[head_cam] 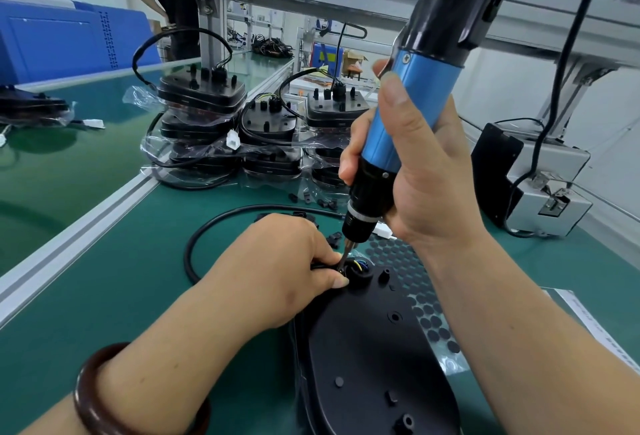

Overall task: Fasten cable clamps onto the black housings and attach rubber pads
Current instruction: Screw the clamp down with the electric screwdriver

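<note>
Head view: flat matte black housing point(374, 348) with raised studs.

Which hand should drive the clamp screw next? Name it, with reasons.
Right. The right hand grips the electric screwdriver, bit tip down at the cable entry on the black housing. The left hand is busy pinching the cable there.

- The housing point(374, 348) lies on the bench mat point(104, 296) right before me.
- The rubber pad sheet point(427, 289) lies at its right, partly under it.
- My left hand point(287, 261) pinches the cable point(194, 244) at the housing's far end; the cable loops left.
- My right hand point(422, 174) holds the electric screwdriver point(394, 115) above that end.
- Loose cable clamps point(323, 201) lie behind, stacked housings point(204, 112) farther back.
</note>
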Demonstrator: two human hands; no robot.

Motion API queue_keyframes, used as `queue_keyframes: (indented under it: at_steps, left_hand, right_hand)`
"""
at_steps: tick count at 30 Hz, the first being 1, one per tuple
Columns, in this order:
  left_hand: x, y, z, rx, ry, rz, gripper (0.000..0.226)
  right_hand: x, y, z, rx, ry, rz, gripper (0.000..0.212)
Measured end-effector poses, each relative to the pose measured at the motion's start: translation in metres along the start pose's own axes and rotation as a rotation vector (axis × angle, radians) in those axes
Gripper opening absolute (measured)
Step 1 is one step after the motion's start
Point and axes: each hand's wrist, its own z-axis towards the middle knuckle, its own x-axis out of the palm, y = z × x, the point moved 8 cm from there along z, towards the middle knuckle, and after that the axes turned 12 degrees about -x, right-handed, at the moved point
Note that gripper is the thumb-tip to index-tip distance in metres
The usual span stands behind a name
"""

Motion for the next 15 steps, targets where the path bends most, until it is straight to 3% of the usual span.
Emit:
queue_keyframes:
  at_steps: [8,15]
  left_hand:
    - [0.000,0.001,-0.001,0.021,-0.010,-0.003,0.030]
    - [0.001,-0.001,0.000,0.022,0.043,-0.014,0.024]
  right_hand:
    - [0.019,-0.006,0.006,0.018,0.120,-0.009,0.048]
    - [0.020,-0.010,0.006,0.055,0.132,0.072,0.031]
